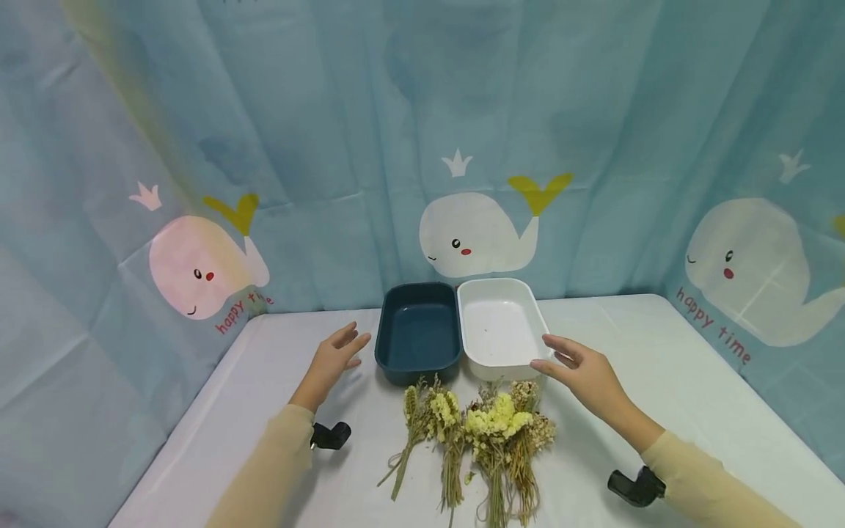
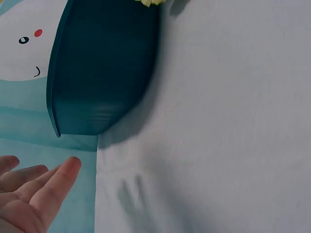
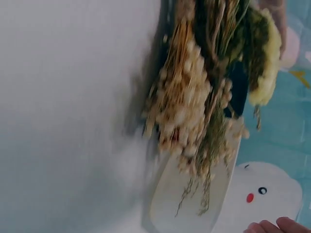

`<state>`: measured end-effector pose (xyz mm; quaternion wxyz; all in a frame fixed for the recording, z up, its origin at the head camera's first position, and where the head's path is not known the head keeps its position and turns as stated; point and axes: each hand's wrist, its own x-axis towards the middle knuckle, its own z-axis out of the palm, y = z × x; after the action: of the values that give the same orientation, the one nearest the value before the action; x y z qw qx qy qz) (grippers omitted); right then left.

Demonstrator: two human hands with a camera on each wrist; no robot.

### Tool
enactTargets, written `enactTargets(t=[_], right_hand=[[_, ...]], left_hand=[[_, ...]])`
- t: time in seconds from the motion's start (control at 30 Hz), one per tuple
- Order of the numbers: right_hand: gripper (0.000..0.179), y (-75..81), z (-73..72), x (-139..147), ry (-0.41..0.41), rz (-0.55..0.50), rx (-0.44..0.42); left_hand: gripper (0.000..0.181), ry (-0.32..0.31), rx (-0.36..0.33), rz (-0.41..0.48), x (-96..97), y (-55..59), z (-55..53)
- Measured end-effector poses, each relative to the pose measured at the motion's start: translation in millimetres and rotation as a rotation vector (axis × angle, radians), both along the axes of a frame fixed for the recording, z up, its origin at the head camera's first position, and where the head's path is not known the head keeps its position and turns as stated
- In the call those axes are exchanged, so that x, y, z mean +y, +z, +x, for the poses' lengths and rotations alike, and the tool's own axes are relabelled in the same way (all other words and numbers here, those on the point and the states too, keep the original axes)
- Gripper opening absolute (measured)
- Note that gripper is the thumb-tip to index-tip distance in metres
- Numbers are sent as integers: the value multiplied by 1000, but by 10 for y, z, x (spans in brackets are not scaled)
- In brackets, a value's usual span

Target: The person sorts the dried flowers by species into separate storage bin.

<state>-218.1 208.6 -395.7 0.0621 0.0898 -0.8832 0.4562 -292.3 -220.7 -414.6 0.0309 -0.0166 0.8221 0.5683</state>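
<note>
My left hand (image 1: 332, 363) hovers left of a dark blue rectangular tub (image 1: 422, 330), fingers spread and holding nothing. In the left wrist view, its fingers (image 2: 53, 189) are apart from the tub's outer wall (image 2: 102, 73). My right hand (image 1: 587, 374) is also empty, its fingertips right at the right rim of a white tub (image 1: 502, 323) in the head view. Several dried flower bunches lie before the tubs: a thin greenish one (image 1: 412, 422), a yellow one (image 1: 445, 418), a larger yellow one (image 1: 495, 425) and a beige-budded one (image 1: 538, 433).
Both tubs stand side by side at the back of the white-covered table (image 1: 614, 330), near a blue whale-print curtain (image 1: 330, 147). A black wrist-worn device (image 1: 331, 436) juts from the left wrist, another black device (image 1: 635, 486) from the right. Small loose bits lie among the stems.
</note>
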Motion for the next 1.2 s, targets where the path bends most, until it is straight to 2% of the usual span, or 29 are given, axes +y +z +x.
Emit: enactTargets(t=[0.17, 0.47, 0.6, 0.83, 1.03, 1.2], right_hand=[[62, -14, 166, -45, -5, -74, -57], [57, -27, 414, -126, -28, -172, -176], [56, -39, 511, -163, -50, -221, -237], [55, -71, 653, -215, -66, -347, -348], [54, -92, 706, -264, -65, -371, -382], [55, -119, 730, -303, 22, -404, -418]], left_hand=[[81, 30, 7, 102, 83, -103, 23], [71, 66, 10, 215, 194, -216, 65], [63, 112, 34, 221, 232, -267, 73], [54, 184, 28, 211, 287, -333, 114], [56, 164, 43, 273, 343, -344, 91], [52, 163, 43, 291, 368, -355, 57]])
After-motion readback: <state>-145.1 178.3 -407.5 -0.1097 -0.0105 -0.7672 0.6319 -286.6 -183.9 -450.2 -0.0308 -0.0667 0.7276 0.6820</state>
